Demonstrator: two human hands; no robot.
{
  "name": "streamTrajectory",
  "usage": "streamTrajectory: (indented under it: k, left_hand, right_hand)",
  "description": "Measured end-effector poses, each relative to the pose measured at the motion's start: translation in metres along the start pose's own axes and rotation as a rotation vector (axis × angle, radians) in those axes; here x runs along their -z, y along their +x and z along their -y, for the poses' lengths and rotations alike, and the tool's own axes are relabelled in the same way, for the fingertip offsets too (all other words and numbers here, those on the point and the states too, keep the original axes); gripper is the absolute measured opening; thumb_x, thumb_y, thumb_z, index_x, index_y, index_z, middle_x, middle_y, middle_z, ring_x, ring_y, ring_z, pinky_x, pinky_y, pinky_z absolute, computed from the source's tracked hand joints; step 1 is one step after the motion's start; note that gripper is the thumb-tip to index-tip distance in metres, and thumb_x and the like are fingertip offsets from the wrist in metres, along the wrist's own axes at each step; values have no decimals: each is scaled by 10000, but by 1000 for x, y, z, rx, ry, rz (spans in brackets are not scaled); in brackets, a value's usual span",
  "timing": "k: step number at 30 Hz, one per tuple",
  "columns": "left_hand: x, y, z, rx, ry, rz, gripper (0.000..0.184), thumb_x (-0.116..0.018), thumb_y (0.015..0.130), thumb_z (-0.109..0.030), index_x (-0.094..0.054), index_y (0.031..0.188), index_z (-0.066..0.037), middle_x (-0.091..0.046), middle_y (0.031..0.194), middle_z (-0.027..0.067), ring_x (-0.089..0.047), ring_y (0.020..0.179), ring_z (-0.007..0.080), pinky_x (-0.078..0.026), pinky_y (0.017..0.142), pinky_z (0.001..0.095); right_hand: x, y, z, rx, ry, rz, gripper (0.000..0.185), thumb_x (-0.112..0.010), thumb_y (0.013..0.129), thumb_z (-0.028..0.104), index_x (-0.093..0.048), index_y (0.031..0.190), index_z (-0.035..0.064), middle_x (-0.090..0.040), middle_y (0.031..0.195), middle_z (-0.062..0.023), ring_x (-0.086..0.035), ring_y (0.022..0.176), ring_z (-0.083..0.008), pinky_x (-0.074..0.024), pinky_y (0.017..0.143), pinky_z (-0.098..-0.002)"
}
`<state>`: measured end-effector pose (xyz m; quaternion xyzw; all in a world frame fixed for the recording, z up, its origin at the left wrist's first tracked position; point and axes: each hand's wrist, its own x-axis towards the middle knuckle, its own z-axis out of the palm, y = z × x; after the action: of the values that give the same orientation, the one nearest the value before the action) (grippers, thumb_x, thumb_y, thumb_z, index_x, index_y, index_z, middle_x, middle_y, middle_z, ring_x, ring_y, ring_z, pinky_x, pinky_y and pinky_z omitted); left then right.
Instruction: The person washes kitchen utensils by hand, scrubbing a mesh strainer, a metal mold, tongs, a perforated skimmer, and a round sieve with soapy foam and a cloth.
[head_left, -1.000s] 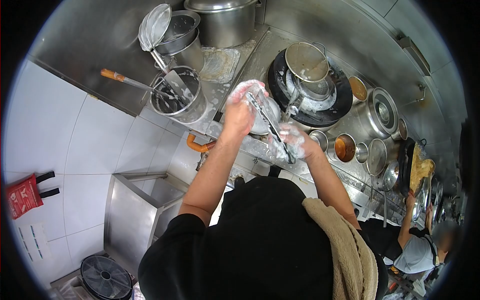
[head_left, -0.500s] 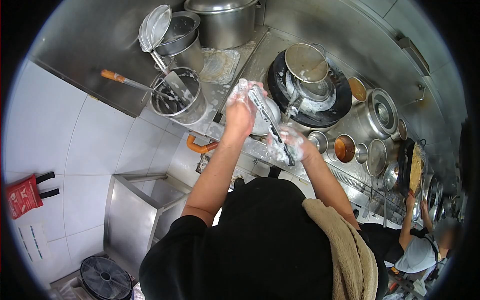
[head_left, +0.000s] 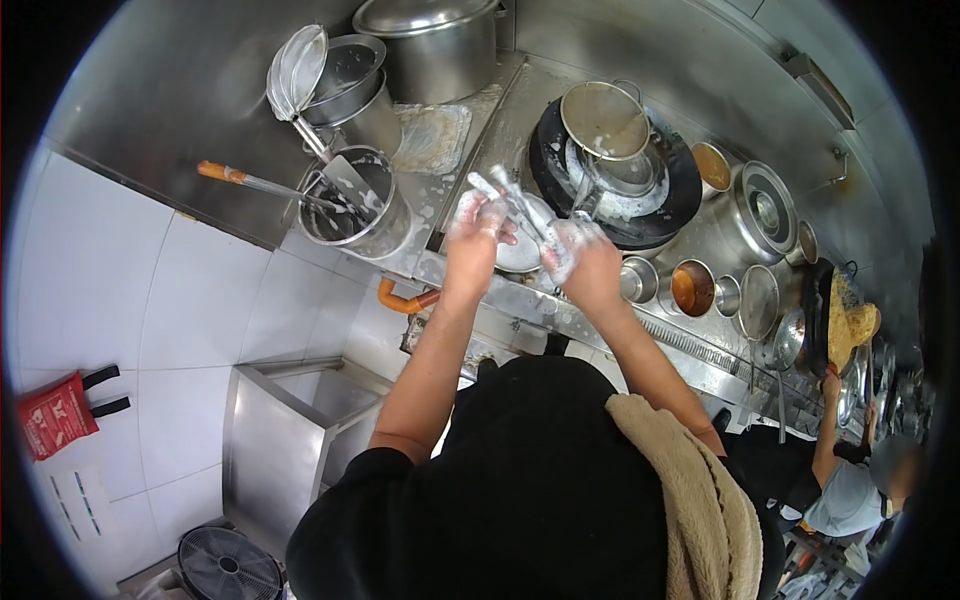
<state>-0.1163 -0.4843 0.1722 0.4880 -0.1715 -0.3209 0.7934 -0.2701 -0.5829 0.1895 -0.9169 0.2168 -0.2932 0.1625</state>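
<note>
Right hand [head_left: 582, 260] has risen, soapy utensil [head_left: 527, 212] jutting leftward from its grip.

Light bright, even; foam-covered bare fingers [head_left: 508, 228] slightly blurred; highlights on round silver steel pot [head_left: 430, 60] beyond them; white rectangular wall tiles [head_left: 200, 300], left of them, bowed.

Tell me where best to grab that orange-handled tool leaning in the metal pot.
Probably by its orange handle, coming from the person's left: the tool slants out that way over the rim of the metal pot, leaving the handle free outside.
</note>
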Motion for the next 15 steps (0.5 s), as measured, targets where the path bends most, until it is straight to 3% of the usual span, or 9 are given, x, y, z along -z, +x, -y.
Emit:
streamTrajectory:
  k: [4, 11, 15]
  left_hand:
    - [-3, -3, 1, -161, 170, -28, 185, -547, 996, -33, -580, 1175, 4, -659, 1008, 95, -633, 835, 139, -527, 673, 289]
    - [-6, -1, -3, -194, 106, -45, 158, -518, 1048, -129, -593, 1111, -6, -659, 1014, 83, -645, 869, 149, -524, 724, 299]
    - [-5, 3, -2, -331, 24, -57, 209, -522, 1061, -223, -601, 1080, -30, -653, 979, 65, -647, 855, 164, -500, 730, 296]
  right_hand:
    - [1, -1, 14, 60, -85, -128, 275, -764, 770, 229, -687, 1006, 109, -671, 931, -107, -642, 899, -331, -534, 762, -442]
    - [-5, -10, 19, 130, -54, -137, 268, -799, 718, 179, -696, 959, 128, -653, 895, -63, -625, 857, -296, -525, 702, -420]
    - [-10, -15, 17, 211, -64, -94, 246, -778, 718, 140, -698, 945, 91, -660, 912, -98, -625, 837, -310, -523, 730, -418]
